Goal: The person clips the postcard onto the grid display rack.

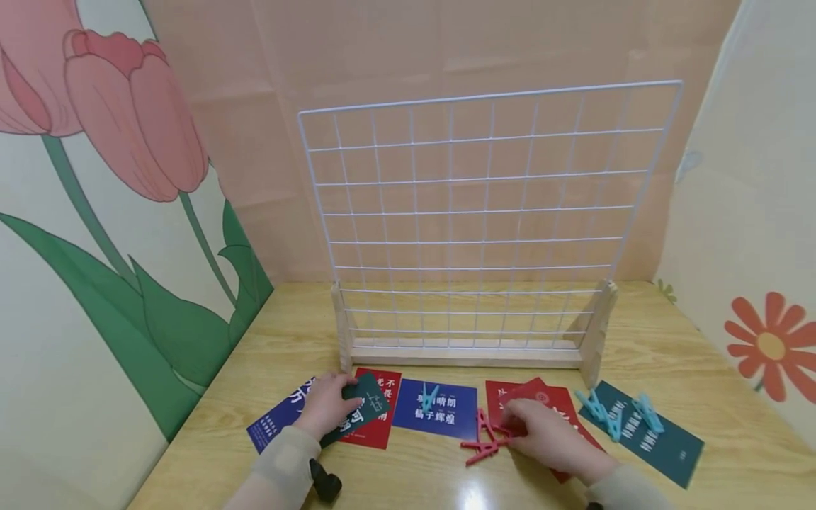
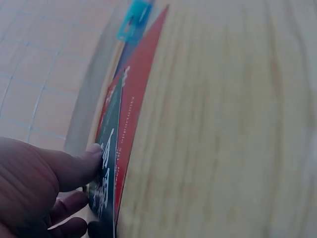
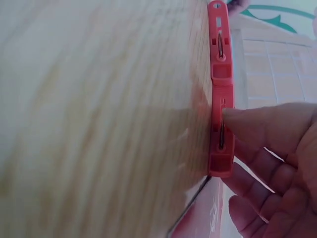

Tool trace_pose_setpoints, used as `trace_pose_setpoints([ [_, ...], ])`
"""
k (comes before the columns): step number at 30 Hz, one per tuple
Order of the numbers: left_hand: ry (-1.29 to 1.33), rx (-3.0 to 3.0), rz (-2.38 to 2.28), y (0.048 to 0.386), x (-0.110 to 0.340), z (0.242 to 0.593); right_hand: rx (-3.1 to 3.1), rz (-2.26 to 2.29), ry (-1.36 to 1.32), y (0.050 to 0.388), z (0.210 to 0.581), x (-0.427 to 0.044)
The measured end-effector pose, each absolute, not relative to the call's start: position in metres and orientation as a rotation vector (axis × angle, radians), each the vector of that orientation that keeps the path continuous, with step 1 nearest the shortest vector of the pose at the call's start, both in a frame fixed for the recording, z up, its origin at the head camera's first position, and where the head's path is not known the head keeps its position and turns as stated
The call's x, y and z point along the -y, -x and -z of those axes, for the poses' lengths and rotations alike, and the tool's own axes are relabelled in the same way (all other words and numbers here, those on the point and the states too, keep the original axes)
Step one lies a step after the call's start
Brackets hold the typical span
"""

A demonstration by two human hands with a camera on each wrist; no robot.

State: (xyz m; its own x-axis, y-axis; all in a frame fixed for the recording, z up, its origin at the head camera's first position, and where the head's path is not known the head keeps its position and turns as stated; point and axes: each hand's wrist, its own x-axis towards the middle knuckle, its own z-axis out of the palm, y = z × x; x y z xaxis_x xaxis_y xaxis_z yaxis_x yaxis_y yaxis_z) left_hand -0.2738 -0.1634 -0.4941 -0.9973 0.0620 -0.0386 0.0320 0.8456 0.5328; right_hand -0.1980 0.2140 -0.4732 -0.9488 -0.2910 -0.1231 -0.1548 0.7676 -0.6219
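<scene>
My left hand pinches a dark green card by its edge, over a red card and beside a blue card. In the left wrist view the thumb of the left hand lies on the green card. My right hand is at the red clothespins, above red cards. The right wrist view shows the right hand with thumb and fingers about a red clothespin, another red clothespin touching its end.
A white wire grid in a wooden stand rises behind the cards. A blue card bears a light blue clothespin. At the right, light blue clothespins lie on a green card.
</scene>
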Motion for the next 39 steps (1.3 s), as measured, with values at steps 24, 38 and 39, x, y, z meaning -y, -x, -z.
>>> trace_pose_setpoints([
  [24, -0.077, -2.896, -0.867, 0.269, 0.154, 0.480, -2.736, 0.864, 0.302, 0.193, 0.469, -0.222],
  [38, -0.139, -3.026, -0.630, 0.271, 0.135, 0.477, -2.741, 0.840, 0.339, 0.196, 0.465, -0.221],
  [39, -0.133, -3.023, -0.627, 0.271, 0.134, 0.476, -2.741, 0.839, 0.347, 0.196, 0.464, -0.220],
])
